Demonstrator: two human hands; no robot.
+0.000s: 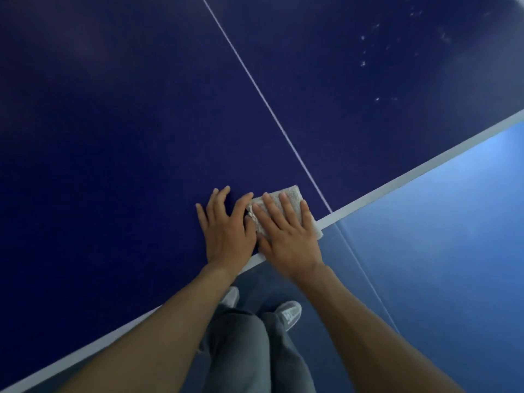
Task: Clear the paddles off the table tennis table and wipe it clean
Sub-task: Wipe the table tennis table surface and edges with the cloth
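**Cloth under the right hand**

The right hand lies flat with its fingers straight and slightly spread, pressing the cloth onto the counter. The left hand, also flat and spread, rests just beside it, thumb touching the cloth.

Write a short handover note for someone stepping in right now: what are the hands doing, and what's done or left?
Right hand: flat, fingers straight, pressing the folded cloth onto the table at its near edge, beside the white centre line.
Left hand: flat on the table, thumb against the cloth.
Done: no paddles in view on this part of the table.
Left: wiping; pale specks show on the far right side.
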